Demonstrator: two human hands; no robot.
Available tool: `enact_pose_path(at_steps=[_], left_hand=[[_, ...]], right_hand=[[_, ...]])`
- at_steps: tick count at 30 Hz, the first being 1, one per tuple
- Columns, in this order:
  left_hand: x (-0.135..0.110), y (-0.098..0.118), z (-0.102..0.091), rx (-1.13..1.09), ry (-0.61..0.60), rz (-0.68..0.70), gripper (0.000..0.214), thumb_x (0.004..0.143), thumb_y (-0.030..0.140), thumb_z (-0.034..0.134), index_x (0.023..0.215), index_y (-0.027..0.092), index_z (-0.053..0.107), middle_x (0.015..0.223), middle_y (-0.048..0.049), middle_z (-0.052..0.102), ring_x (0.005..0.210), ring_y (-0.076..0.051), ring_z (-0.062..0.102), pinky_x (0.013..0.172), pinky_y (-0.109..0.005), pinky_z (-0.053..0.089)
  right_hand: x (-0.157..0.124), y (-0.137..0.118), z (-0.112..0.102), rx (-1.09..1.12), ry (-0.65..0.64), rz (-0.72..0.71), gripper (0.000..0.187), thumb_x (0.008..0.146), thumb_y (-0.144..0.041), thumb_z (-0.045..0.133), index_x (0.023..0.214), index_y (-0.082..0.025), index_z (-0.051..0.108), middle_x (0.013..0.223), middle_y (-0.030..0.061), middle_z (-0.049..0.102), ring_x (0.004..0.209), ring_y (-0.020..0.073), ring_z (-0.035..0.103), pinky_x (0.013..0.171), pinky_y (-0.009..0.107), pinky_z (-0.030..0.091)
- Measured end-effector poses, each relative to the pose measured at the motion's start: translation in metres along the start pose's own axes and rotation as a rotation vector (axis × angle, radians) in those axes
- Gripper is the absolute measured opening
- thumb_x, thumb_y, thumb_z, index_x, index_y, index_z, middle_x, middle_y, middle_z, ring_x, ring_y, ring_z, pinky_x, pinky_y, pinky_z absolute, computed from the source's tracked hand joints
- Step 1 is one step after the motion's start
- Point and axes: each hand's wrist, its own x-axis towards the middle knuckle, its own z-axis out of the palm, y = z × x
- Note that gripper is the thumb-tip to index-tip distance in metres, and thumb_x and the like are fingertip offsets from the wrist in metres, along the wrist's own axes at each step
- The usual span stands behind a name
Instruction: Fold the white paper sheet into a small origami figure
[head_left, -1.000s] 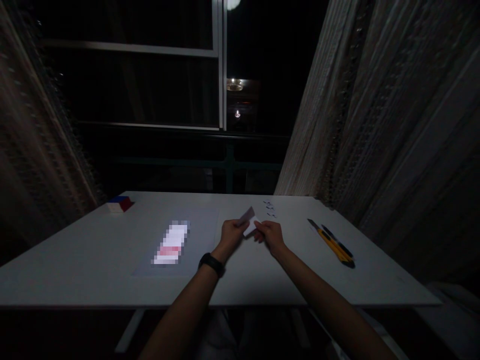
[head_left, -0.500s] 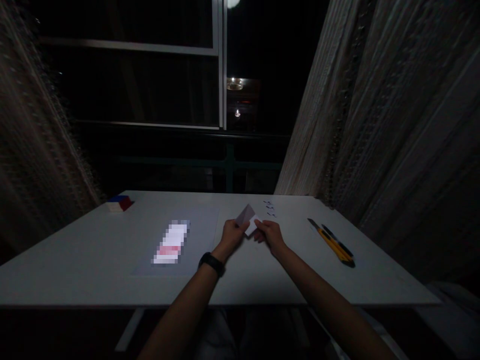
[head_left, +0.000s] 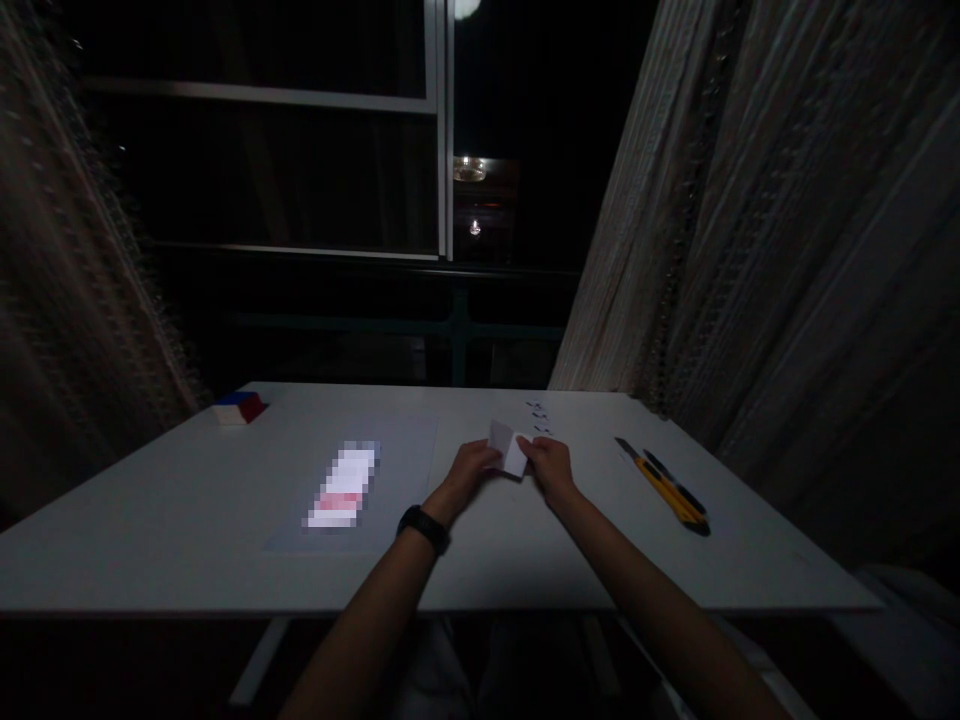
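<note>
A small folded piece of white paper (head_left: 514,458) is held up just above the white table (head_left: 517,560). My left hand (head_left: 471,467), with a dark band on its wrist, pinches the paper's left side. On the right side my right hand (head_left: 550,468) grips it, thumb on the front face. One crease runs between a greyer left panel and a brighter right panel. The fingers behind the paper are hidden. Just beyond my right hand, several small dark marks or bits (head_left: 537,418) lie in rows, too small to name.
A blurred-out bright phone-like screen (head_left: 343,485) lies on a pale sheet (head_left: 409,500) to the left. A coloured cube (head_left: 238,407) sits at the far left. At right lie a yellow utility knife (head_left: 667,490) and a dark pen-like tool (head_left: 675,480). Curtains (head_left: 637,200) hang behind.
The paper has turned between my hands: its pointed top is now a squarer shape with two panels facing me. My right hand has tilted and shifted slightly right.
</note>
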Motion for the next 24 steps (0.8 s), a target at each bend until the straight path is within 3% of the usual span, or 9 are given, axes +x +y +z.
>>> enact_pose_path(at_steps=[3,5,7,10,14,24], left_hand=[[-0.002,0.010,-0.005,-0.184,0.067,-0.020,0.042,0.069,0.041,0.056,0.101,0.015,0.063,0.097,-0.0107,0.064,0.085,-0.020,0.059,0.073,-0.031,0.046],[-0.003,0.016,-0.008,-0.203,0.103,-0.059,0.048,0.070,0.048,0.055,0.104,0.016,0.062,0.100,-0.0122,0.063,0.089,-0.021,0.059,0.074,-0.032,0.046],[-0.004,0.021,-0.008,-0.136,0.107,-0.115,0.045,0.067,0.048,0.059,0.095,0.012,0.065,0.095,-0.0131,0.064,0.084,-0.020,0.059,0.071,-0.030,0.045],[-0.005,0.023,-0.005,0.030,0.050,-0.152,0.029,0.061,0.037,0.068,0.068,0.009,0.065,0.069,-0.0076,0.063,0.063,-0.014,0.056,0.059,-0.025,0.041],[-0.006,0.018,-0.006,0.183,-0.006,-0.139,0.017,0.057,0.025,0.068,0.052,0.010,0.062,0.048,-0.0008,0.053,0.048,-0.009,0.045,0.050,-0.024,0.031],[-0.003,0.009,-0.019,0.263,-0.098,-0.259,0.014,0.050,0.017,0.069,0.062,0.010,0.069,0.053,-0.0022,0.060,0.051,-0.011,0.049,0.051,-0.024,0.032]], right_hand=[[0.002,-0.006,-0.004,-0.012,-0.100,0.055,0.042,0.048,-0.048,0.074,0.042,-0.018,0.045,0.040,-0.0033,0.046,0.038,0.0096,0.043,0.038,0.023,0.036],[0.002,-0.008,-0.007,-0.024,-0.240,0.091,0.042,0.047,-0.046,0.075,0.042,-0.018,0.044,0.039,-0.0043,0.044,0.038,0.0086,0.041,0.038,0.022,0.033],[0.002,-0.010,-0.010,-0.049,-0.384,0.111,0.042,0.047,-0.044,0.076,0.043,-0.017,0.043,0.039,-0.0053,0.043,0.037,0.0074,0.039,0.039,0.022,0.029],[0.000,-0.011,-0.012,-0.098,-0.524,0.119,0.039,0.048,-0.042,0.077,0.046,-0.016,0.048,0.040,-0.0052,0.044,0.039,0.0067,0.038,0.041,0.022,0.025],[0.001,-0.010,-0.014,-0.176,-0.602,0.093,0.038,0.050,-0.042,0.076,0.047,-0.015,0.049,0.041,-0.0057,0.042,0.041,0.0060,0.035,0.043,0.023,0.021],[0.002,-0.013,-0.018,-0.313,-0.724,0.042,0.039,0.054,-0.040,0.073,0.042,-0.015,0.045,0.040,-0.0082,0.032,0.041,0.0045,0.026,0.044,0.023,0.015]])
